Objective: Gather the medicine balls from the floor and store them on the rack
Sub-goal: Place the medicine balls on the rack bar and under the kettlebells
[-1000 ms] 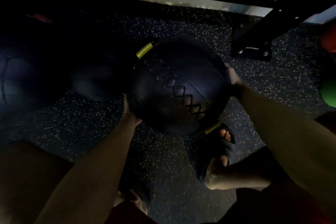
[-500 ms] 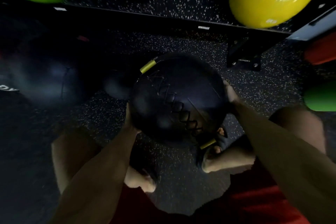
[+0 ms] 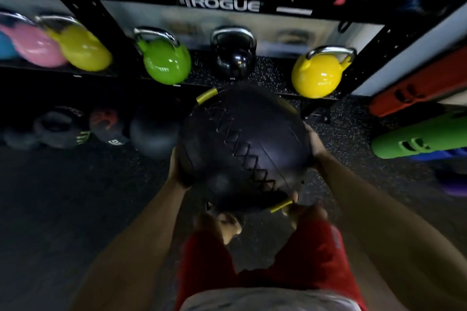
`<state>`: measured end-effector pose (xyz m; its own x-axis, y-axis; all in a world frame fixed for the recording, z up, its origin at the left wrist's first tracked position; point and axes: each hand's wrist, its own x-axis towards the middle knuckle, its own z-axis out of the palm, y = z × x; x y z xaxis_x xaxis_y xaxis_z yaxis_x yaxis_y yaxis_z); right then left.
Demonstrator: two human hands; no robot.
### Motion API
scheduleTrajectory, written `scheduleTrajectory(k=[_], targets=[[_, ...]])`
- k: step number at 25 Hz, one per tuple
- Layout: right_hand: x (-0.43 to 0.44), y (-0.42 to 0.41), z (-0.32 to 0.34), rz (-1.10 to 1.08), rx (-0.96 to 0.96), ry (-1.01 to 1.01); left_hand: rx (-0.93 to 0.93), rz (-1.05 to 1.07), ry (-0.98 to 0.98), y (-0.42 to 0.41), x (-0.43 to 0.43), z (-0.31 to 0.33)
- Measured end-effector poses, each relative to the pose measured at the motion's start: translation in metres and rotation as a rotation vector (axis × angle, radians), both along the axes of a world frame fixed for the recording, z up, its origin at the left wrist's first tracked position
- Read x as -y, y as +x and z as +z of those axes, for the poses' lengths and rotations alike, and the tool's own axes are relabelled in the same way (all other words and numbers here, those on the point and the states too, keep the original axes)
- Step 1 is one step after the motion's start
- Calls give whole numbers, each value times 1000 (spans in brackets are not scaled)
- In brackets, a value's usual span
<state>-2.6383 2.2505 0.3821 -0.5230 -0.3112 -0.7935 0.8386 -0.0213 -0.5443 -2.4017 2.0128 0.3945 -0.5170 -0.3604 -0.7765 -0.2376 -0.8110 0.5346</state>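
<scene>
A large black medicine ball (image 3: 242,149) with crossed lacing and yellow seam tabs hangs in front of me above the floor. My left hand (image 3: 178,169) grips its lower left side and my right hand (image 3: 314,144) holds its right side; most of each hand's fingers are hidden behind the ball. The black rack (image 3: 222,5) marked ROGUE stands just beyond it. Under the rack's lowest shelf, in shadow, lie three more dark balls (image 3: 154,134), (image 3: 108,129), (image 3: 60,129).
The low shelf holds kettlebells: pink (image 3: 38,45), yellow-green (image 3: 80,48), green (image 3: 165,60), black (image 3: 235,58) and yellow (image 3: 318,73). Red (image 3: 417,91) and green (image 3: 417,139) cylinder bags lie at the right. The rack's foot (image 3: 316,116) is bolted to the speckled rubber floor.
I have stood up with the ball held in both hands; it rose from near the floor to shelf height, and the kettlebell shelf and rack beam came into view.
</scene>
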Motion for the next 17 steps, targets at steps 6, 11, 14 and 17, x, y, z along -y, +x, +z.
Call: scheduleTrajectory(k=[6,11,14,17], targets=[[28,60,132,63,-270,-72,-143,141,-93,33,43,116],[47,85,200,188,-449,-267,-293,184,-266,70,43,203],[50,108,239,238,-595,-298,-396,189,-326,102,44,240],[47,125,271,245,-730,-310,-500,211,-397,125,46,275]])
